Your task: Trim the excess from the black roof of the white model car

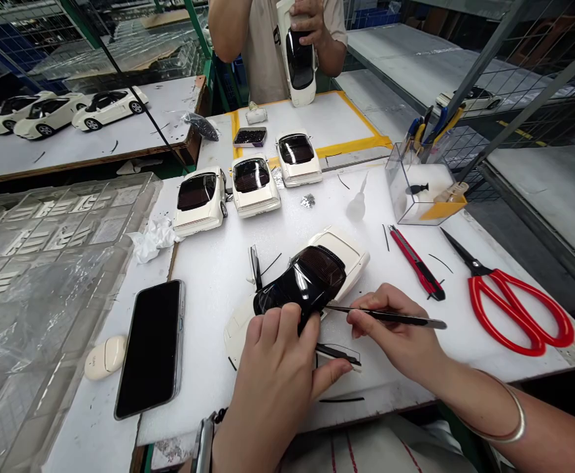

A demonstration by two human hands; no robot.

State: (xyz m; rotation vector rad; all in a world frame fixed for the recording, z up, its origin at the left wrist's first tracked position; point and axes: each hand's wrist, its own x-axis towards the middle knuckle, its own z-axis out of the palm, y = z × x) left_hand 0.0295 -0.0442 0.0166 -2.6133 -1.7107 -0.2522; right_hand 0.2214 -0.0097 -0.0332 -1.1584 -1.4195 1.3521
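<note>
A white model car with a black roof [307, 278] sits at an angle on the white foam sheet. Both of its doors stand out from the body; the far door [255, 266] is raised and the near door [336, 353] lies by my left thumb. My left hand [280, 358] is closed over the car's near side, fingers bent on the roof edge. Between the fingers and thumb of my right hand [398, 325] are dark tweezers [390, 316], their tips at the car's near side behind the door opening. What the tips touch is too small to tell.
Three model cars [256, 187] stand at the back. Red-handled scissors [518, 309], a red utility knife [418, 263] and a clear tool box [422, 190] lie right. A phone [150, 348], an earbud case [105, 357] and plastic trays [45, 276] are left. Opposite, a person [272, 52] lifts another car.
</note>
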